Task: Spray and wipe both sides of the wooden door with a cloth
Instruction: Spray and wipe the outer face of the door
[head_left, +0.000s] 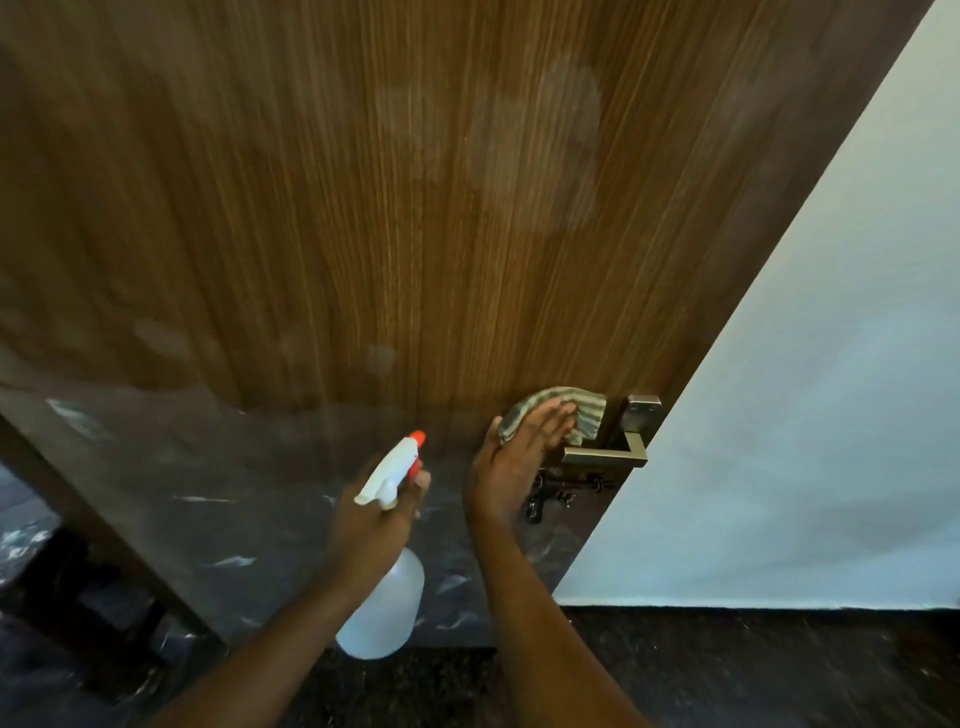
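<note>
The wooden door (363, 208) fills most of the view, with pale damp patches on its upper part and a dark marble-look lower panel (218, 499). My right hand (514, 462) presses a green striped cloth (566, 410) flat against the door just left of the metal handle (618, 447). My left hand (379, 514) grips the neck of a white spray bottle (384, 608) with an orange nozzle, held a little away from the door and pointing at it.
A white wall (805, 415) lies to the right of the door's edge. Keys (550, 499) hang in the lock under the handle. Dark speckled floor (727, 670) runs below. A dark furniture piece (67, 587) stands at the lower left.
</note>
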